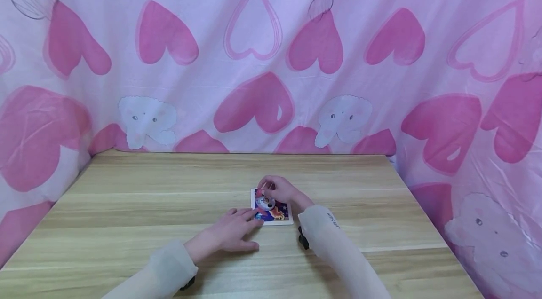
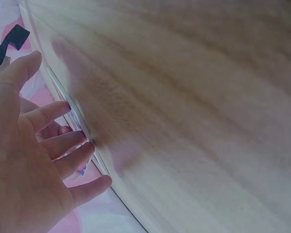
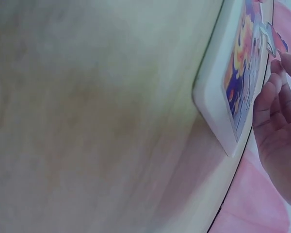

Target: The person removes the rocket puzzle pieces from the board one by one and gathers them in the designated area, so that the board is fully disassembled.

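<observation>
A small jigsaw puzzle [image 1: 275, 215] with a colourful cartoon picture lies flat on the table in a white frame [image 1: 277, 224]. Thumb and fingers of my right hand [image 1: 280, 189] pinch a puzzle piece [image 3: 280, 40], tilted up over the far part of the picture in the right wrist view. My left hand [image 1: 234, 232] has its fingers spread and nearly straight, with the fingertips at the frame's left side. In the left wrist view, the fingers [image 2: 75, 160] reach along the thin edge of the frame and hide part of it.
The wooden table [image 1: 148, 195] has light and dark grain bands. A pink curtain [image 1: 203, 54] with hearts and white cartoon animals hangs behind the table's far edge and along both sides. Both forearms wear pale sleeves [image 1: 334, 242], with dark straps at the wrists.
</observation>
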Demonstrator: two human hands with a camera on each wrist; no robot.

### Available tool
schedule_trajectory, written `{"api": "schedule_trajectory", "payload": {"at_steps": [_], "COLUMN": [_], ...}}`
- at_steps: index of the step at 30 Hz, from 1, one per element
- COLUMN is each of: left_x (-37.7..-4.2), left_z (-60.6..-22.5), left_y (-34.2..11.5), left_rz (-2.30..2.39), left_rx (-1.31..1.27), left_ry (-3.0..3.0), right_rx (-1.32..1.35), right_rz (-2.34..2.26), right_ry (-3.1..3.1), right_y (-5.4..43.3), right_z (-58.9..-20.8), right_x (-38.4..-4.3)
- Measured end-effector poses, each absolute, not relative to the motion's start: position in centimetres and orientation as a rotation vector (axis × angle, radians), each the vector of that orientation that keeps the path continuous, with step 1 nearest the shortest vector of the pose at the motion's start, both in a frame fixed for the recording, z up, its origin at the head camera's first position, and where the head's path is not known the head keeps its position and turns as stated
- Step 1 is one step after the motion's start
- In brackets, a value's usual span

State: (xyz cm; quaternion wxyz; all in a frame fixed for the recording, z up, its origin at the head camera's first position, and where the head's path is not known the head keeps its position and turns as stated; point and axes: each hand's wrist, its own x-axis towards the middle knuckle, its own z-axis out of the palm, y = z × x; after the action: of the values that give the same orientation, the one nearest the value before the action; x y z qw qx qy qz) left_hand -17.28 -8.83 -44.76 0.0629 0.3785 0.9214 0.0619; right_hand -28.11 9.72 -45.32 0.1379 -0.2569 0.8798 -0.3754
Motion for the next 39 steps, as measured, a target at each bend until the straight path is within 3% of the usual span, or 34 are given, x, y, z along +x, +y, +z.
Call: {"api": "schedule_trajectory", "payload": {"at_steps": [39], "left_x": [-17.1], "left_z": [-44.8], "left_y": [-8.6], "left_rz": [0.197], "left_rx": [1.116], "left_ry": [2.789], "right_rx": [-0.568], "right_rz": [-1.247], "right_ry": [2.42], "right_y": [17.7], "right_z": [-44.4], "right_x": [-27.3]}}
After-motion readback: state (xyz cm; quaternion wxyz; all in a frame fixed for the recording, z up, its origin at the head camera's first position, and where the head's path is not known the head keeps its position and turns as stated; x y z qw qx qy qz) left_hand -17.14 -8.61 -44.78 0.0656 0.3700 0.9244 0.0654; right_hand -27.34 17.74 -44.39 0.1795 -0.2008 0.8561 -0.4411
